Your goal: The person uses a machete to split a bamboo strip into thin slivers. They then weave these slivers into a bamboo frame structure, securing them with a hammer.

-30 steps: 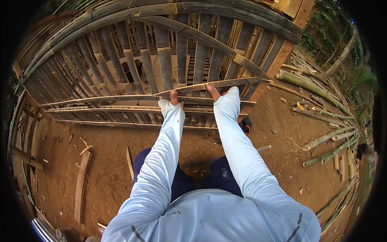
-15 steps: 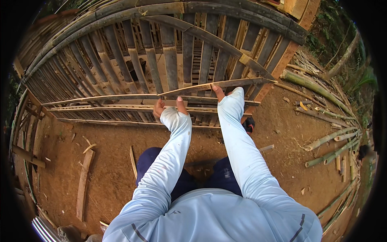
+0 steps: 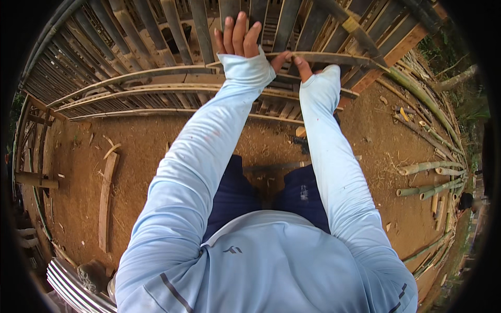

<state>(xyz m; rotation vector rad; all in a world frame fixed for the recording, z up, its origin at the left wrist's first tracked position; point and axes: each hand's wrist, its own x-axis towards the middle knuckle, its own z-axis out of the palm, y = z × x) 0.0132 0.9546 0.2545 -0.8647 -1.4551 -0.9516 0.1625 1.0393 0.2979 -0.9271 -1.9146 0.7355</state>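
Note:
A thin split-bamboo strip (image 3: 347,57) lies across the dark slats of a large bamboo lattice panel (image 3: 201,31). My right hand (image 3: 321,83) is closed on this strip, its thumb pointing up on the near side and the other fingers hidden behind the sleeve cuff. Further left, my left hand (image 3: 241,43) reaches over the slats with its fingers stretched out and apart. Its thumb extends right, against or just beside the strip near the right thumb; whether it presses on it I cannot tell. Pale blue sleeves cover both wrists and palms.
Long bamboo rails (image 3: 130,93) curve along the panel's near side. On the brown dirt floor lies a wooden plank (image 3: 108,201) at left. Cut bamboo poles (image 3: 430,167) are heaped at right. A dark tool (image 3: 301,143), partly hidden, rests below the panel between my arms.
My left hand has moved up and farther over the slats, its fingers opening out from their curl. The right hand keeps hold of the strip. The view has tilted, shifting the panel upward.

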